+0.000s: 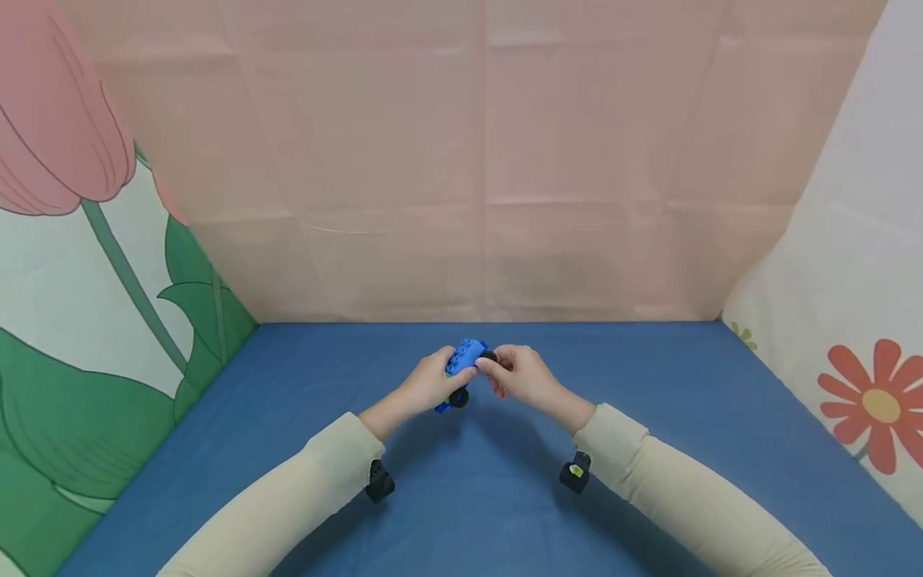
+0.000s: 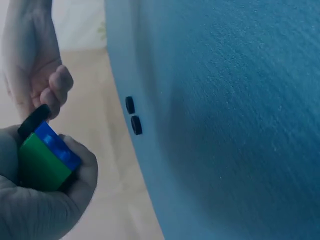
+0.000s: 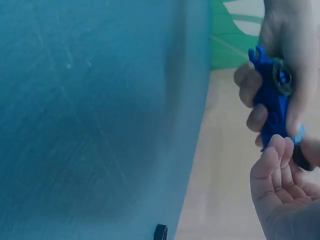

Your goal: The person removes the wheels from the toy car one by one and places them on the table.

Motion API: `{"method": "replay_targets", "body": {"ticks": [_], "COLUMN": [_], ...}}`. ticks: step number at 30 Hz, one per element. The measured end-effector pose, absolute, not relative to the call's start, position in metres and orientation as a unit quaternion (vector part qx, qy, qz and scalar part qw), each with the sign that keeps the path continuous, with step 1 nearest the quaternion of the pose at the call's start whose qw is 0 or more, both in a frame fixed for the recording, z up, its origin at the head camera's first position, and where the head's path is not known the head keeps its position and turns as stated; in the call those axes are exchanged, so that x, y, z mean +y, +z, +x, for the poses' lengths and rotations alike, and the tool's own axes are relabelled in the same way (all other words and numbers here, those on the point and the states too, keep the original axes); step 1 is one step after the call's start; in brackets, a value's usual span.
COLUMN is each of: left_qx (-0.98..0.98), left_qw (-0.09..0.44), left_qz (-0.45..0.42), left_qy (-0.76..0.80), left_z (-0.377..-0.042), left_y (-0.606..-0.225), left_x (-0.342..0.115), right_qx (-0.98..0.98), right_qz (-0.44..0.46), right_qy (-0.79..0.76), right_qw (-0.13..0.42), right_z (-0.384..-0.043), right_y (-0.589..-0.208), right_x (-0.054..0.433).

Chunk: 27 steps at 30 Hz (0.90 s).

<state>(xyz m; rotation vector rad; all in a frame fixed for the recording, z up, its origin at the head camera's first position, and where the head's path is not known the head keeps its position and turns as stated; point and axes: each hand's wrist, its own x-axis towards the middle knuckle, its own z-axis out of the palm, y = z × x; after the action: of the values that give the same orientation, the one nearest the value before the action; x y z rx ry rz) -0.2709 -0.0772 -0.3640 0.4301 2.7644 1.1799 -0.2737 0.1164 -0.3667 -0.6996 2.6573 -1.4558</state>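
Note:
My left hand [image 1: 427, 385] grips a small blue toy car [image 1: 467, 355] above the blue table, thumb across its near side. A green part [image 2: 44, 165] of the car shows in the left wrist view. One black wheel [image 3: 283, 77] sits on the car at the end away from my right hand. At the other end, my right hand [image 1: 530, 378] pinches a second black wheel [image 1: 488, 356] with thumb and finger against the car's side. Whether that wheel is fully seated cannot be told.
Two loose black wheels [image 2: 133, 117] lie on the blue tabletop [image 2: 225, 125] near its edge. A peach cloth [image 1: 476, 160] hangs behind the table. Flower-printed cloths [image 1: 865, 264] stand at either side.

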Motion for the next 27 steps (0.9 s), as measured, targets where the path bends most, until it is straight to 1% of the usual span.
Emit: {"method": "replay_targets", "body": {"ticks": [6,10,14,17,20,27], "left_qx": [0.880,0.858,0.855,0.855,0.848,0.843], "left_qw": [0.094,0.109,0.105,0.101,0.102,0.105], "left_qz": [0.138,0.124,0.108,0.111,0.120,0.134], "left_qy": [0.446,0.486,0.496,0.497,0.505,0.511], "left_z": [-0.274,-0.273,-0.271,-0.269,-0.268,-0.269], "left_y": [-0.359,-0.355,-0.352,-0.349,-0.347,-0.347], "left_x": [-0.080,-0.080,-0.081,-0.083,-0.085,-0.090], "right_qx": [0.813,0.792,0.778,0.781,0.788,0.797], "right_qz": [-0.176,-0.175,-0.192,-0.189,-0.166,-0.103], "right_qy": [-0.554,-0.583,-0.592,-0.588,-0.584,-0.589], "right_qw": [0.036,0.058,0.083,0.094,0.099,0.092], "right_z": [-0.276,-0.277,-0.281,-0.285,-0.290,-0.304], "right_y": [-0.359,-0.351,-0.344,-0.341,-0.340,-0.344], "right_x": [0.117,0.120,0.128,0.136,0.144,0.165]}}
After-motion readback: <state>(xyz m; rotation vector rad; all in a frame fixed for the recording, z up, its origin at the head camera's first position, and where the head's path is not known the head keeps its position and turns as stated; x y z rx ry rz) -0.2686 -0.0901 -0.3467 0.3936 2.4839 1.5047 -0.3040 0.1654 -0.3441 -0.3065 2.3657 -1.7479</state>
